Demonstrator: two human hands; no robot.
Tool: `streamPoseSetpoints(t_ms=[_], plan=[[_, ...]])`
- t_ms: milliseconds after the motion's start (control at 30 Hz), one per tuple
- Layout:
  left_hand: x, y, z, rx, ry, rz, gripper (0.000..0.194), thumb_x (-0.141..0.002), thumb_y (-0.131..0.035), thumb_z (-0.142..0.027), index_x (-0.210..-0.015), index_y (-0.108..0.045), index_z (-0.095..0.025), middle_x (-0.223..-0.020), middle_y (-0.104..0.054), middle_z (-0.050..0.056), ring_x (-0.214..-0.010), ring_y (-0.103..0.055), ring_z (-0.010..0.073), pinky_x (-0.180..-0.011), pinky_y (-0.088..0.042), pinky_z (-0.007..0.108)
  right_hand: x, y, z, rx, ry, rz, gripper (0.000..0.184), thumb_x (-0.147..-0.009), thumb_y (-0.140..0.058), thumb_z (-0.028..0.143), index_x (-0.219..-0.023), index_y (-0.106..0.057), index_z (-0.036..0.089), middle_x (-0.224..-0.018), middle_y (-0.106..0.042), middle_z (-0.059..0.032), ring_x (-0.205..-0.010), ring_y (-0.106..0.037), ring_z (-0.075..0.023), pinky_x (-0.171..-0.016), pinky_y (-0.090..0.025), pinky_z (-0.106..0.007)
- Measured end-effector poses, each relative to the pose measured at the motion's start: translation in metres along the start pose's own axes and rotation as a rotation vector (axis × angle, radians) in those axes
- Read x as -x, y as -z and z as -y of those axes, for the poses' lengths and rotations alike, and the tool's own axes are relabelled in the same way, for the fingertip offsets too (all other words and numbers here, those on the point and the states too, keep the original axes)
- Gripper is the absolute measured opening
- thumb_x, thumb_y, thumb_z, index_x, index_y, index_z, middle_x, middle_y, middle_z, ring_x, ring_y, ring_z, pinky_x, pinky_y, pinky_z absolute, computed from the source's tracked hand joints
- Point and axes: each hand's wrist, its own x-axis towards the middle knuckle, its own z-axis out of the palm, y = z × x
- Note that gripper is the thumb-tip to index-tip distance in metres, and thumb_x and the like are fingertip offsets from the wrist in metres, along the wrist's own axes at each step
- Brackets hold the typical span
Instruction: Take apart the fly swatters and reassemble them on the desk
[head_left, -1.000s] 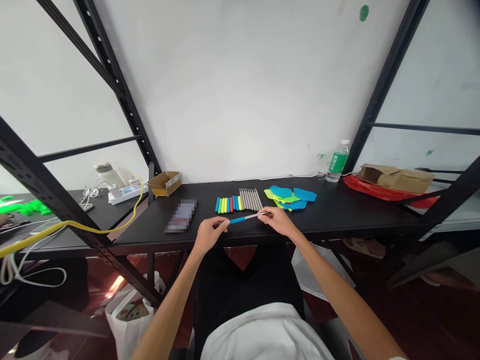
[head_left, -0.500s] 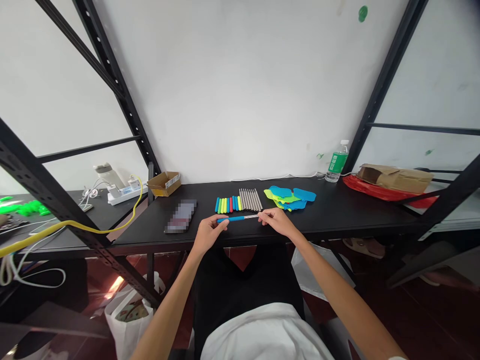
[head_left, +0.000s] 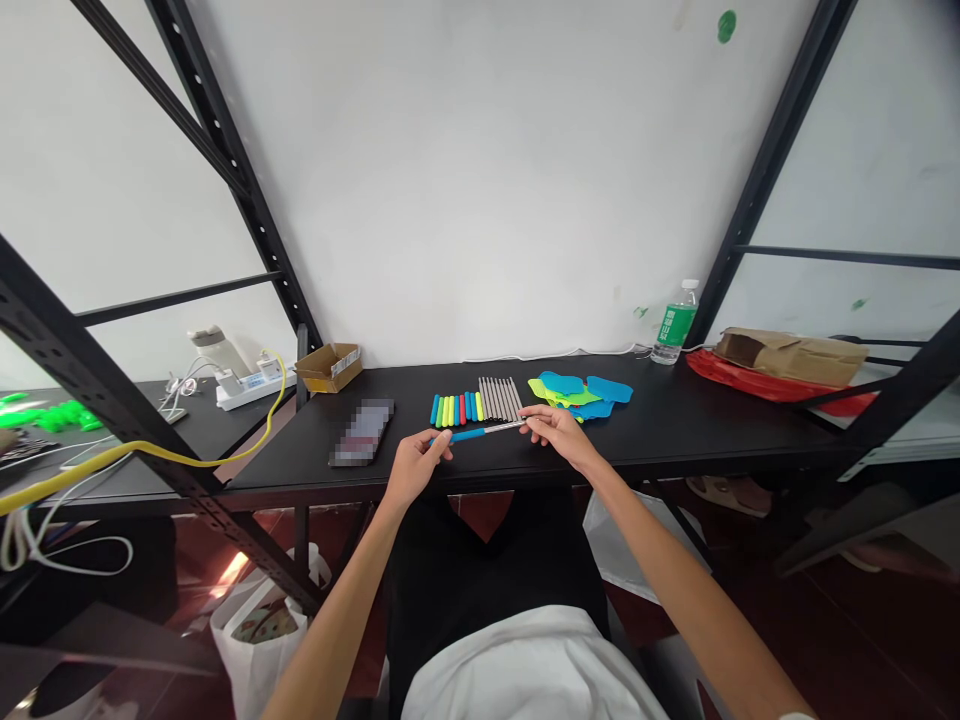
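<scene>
Left hand [head_left: 415,467]: thumb and fingers pinched on the left end of a blue grip [head_left: 470,434]. The grip lies between the hands, continuing rightward as a slim metal rod [head_left: 501,428]. Right hand [head_left: 559,435]: fingertips closed on the rod's right end.

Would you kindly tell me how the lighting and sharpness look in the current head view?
Head view only: the wall is bright, the floor dark but for a glare patch at lower left; the blue-handled rod is small but fairly sharp; the phone is pixelated; the black uprights lean, probably from wide-angle distortion.
</scene>
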Motion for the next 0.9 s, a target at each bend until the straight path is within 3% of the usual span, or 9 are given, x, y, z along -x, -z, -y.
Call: streamPoseSetpoints(t_ms=[200,433,600,767,833,900], plan=[[-0.001,-0.002,0.006,0.02,0.032,0.005,0.05,-0.092,-0.05,-0.056,-0.065,-0.067,-0.017,-0.059,-0.066,0.004,-0.06,-0.058,0.0162,-0.061,-0.044,0.026,-0.001,0.0,-0.006,-0.028,0.028,-0.032,0.033,-0.086,-0.062,0.048,-0.1,-0.071,0.02,-0.09,-0.075,-0.0081,-0.065,-0.059,-0.014,-0.056,-0.043,-0.025],[0.0,0.005,0.0,-0.086,-0.034,0.103,0.049,-0.091,-0.053,-0.055,-0.061,-0.063,-0.018,-0.071,-0.068,0.004,-0.076,-0.063,0.0193,-0.072,-0.044,0.027,0.001,-0.005,-0.002,0.115,0.04,-0.027,0.033,-0.088,-0.058,0.047,-0.096,-0.071,0.018,-0.085,-0.075,-0.0077,-0.064,-0.06,-0.015,-0.056,-0.045,-0.026],[0.0,0.004,0.001,-0.097,-0.037,0.107,0.048,-0.092,-0.049,-0.056,-0.064,-0.06,-0.019,-0.059,-0.06,0.001,-0.06,-0.055,0.0155,-0.064,-0.041,0.026,0.001,-0.008,0.001,0.227,0.105,-0.106,0.03,-0.089,-0.057,0.043,-0.104,-0.07,0.02,-0.093,-0.075,-0.0069,-0.074,-0.067,-0.0194,-0.062,-0.05,-0.029],[0.0,0.001,0.003,-0.058,-0.024,0.039,0.043,-0.094,-0.046,-0.054,-0.075,-0.063,-0.019,-0.056,-0.059,-0.001,-0.054,-0.05,0.0136,-0.059,-0.038,0.025,-0.003,0.009,-0.003,0.707,0.299,-0.385,0.03,-0.094,-0.049,0.037,-0.109,-0.071,0.023,-0.113,-0.071,-0.0086,-0.107,-0.062,-0.0282,-0.09,-0.05,-0.042],[0.0,0.001,0.002,-0.076,-0.02,0.037,0.044,-0.094,-0.047,-0.053,-0.072,-0.062,-0.019,-0.057,-0.058,-0.002,-0.054,-0.049,0.0131,-0.06,-0.037,0.025,-0.004,0.025,-0.011,0.947,0.315,-0.442,0.035,-0.094,-0.048,0.033,-0.12,-0.067,0.021,-0.128,-0.064,-0.0108,-0.123,-0.052,-0.0322,-0.104,-0.041,-0.048],[0.0,0.001,0.002,-0.088,-0.023,0.042,0.045,-0.094,-0.047,-0.053,-0.068,-0.06,-0.019,-0.057,-0.058,-0.001,-0.057,-0.05,0.0133,-0.063,-0.038,0.026,-0.004,0.039,-0.02,1.128,0.258,-0.459,0.044,-0.093,-0.049,0.032,-0.134,-0.059,0.019,-0.143,-0.053,-0.0121,-0.135,-0.04,-0.0366,-0.107,-0.036,-0.053]])
